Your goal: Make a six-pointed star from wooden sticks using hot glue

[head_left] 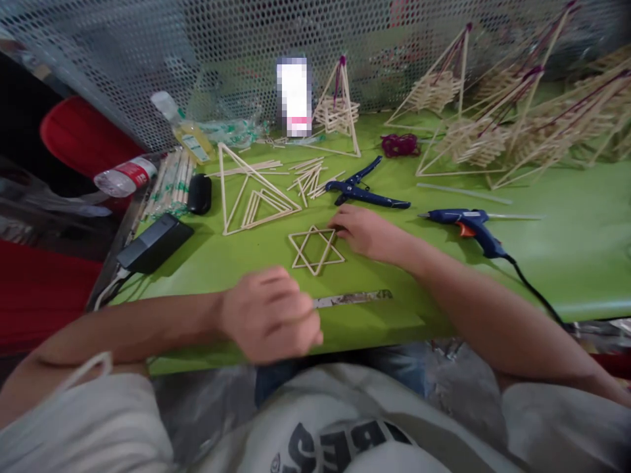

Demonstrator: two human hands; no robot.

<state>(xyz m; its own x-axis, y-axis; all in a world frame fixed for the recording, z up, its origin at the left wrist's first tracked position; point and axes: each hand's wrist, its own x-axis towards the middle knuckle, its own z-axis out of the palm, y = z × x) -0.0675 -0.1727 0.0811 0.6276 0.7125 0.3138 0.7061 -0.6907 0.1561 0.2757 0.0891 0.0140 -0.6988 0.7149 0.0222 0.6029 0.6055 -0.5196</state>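
A six-pointed star of thin wooden sticks [316, 264] lies flat on the green table. My right hand [367, 231] is at its upper right corner, fingers curled together and apparently pinching that point. Nearer to me, my left hand [273, 315] is closed in a loose fist above the table's front part; whatever it may hold is hidden. A flat patterned strip [355, 299], like a ruler, lies below the star, its left end behind my left hand. Beyond the star are nested stick triangles [261, 209] and loose short sticks [308, 177].
Blue cutting pliers [367, 192] lie behind my right hand. A corded glue gun [461, 223] rests at right, near a glue stick [463, 194]. Purple thread [400, 145], finished stick pyramids [473, 141], a lit phone [294, 95], bottles [125, 177] and a black power bank [155, 243] stand around.
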